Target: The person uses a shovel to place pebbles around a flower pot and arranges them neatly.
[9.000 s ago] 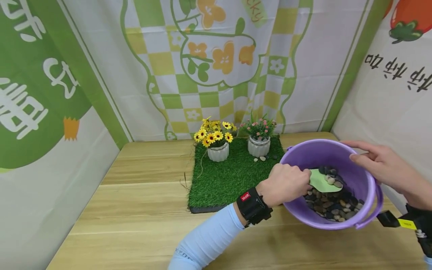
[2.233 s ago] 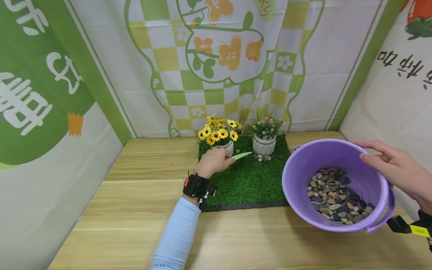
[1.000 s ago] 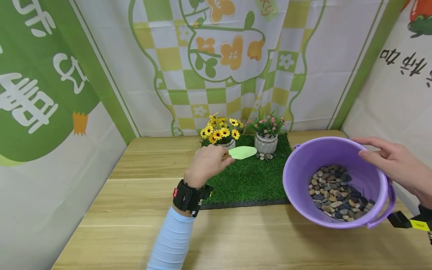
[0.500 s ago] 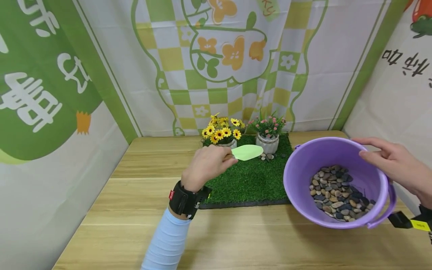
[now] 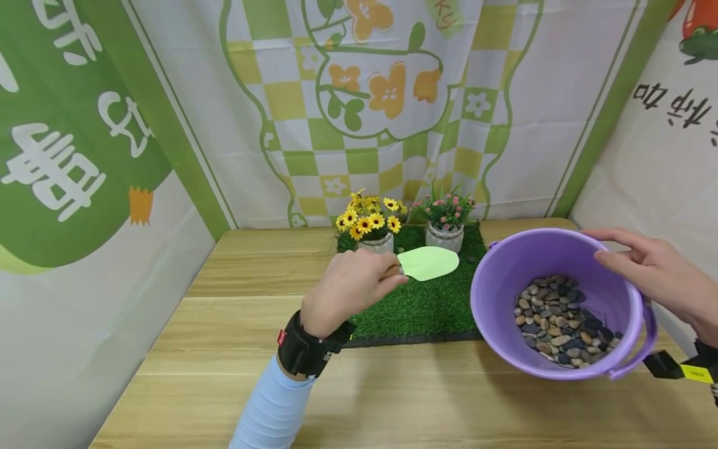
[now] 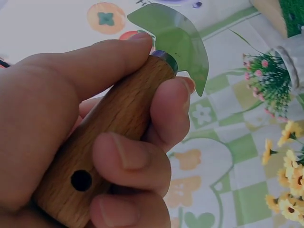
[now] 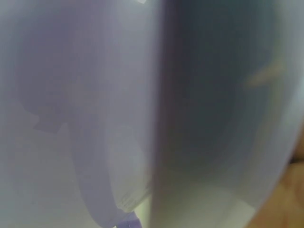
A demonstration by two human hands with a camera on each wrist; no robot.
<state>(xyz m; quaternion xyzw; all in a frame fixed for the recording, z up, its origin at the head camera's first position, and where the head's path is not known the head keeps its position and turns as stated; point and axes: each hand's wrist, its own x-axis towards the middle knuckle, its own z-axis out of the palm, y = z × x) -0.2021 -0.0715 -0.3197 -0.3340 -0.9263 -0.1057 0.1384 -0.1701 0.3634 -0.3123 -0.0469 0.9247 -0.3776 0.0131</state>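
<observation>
My left hand (image 5: 348, 290) grips the wooden handle (image 6: 114, 114) of a small trowel, fingers wrapped round it. The trowel's pale green blade (image 5: 430, 263) points right over the artificial turf mat (image 5: 415, 318), bare of pebbles. My right hand (image 5: 653, 265) holds the rim of a purple bucket (image 5: 538, 252), thumb inside. The bucket tilts towards me, and pebbles (image 5: 561, 327) cover part of its bottom. Its wall (image 7: 80, 95) fills most of the right wrist view. Behind the trowel stand a white pot of yellow flowers (image 5: 367, 218) and one of pink flowers (image 5: 445, 215).
The mat and bucket are on a wooden table (image 5: 235, 349). A printed curtain (image 5: 359, 112) hangs close behind the table, with more printed cloth on both sides. The bucket's handle (image 5: 642, 349) hangs down at its right.
The left hand has taken the trowel, pebbles on its blade, from the bucket to the mat. More pebbles appeared by the pink-flower pot. Lately the emptied trowel has moved right. The right hand keeps its hold.
</observation>
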